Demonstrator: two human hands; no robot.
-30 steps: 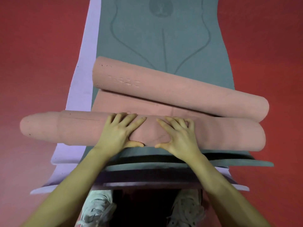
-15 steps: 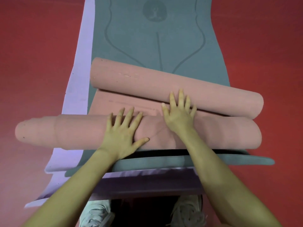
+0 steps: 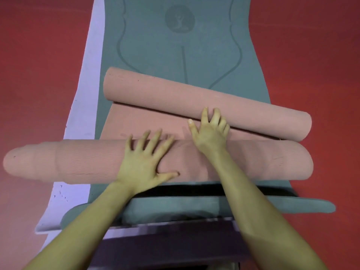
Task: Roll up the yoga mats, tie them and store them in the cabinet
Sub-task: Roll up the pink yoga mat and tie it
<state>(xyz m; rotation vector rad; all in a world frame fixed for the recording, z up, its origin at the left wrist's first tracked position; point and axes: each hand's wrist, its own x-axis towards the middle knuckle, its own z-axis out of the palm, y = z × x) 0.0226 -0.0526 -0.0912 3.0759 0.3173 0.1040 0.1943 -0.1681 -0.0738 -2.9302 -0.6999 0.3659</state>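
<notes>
A pink yoga mat is rolled from both ends. Its near roll [image 3: 78, 160] lies across the view and its far roll [image 3: 175, 96] lies slanted behind it, with a flat pink strip [image 3: 136, 123] between them. My left hand [image 3: 146, 162] presses flat with spread fingers on top of the near roll. My right hand [image 3: 210, 129] reaches over the near roll, its fingertips touching the far roll's lower side. Under the pink mat lies a flat grey-green mat [image 3: 175, 45], and under that a lilac mat [image 3: 87, 84].
The mats lie on a red floor [image 3: 39, 65] that shows on both sides. The near ends of the grey-green mat [image 3: 292, 205] and the lilac mat [image 3: 64, 203] curl up in front of me.
My right hand has left the near roll and moved forward to the far roll. My left hand has slid forward over the top of the near roll, which turned slightly away from me.
</notes>
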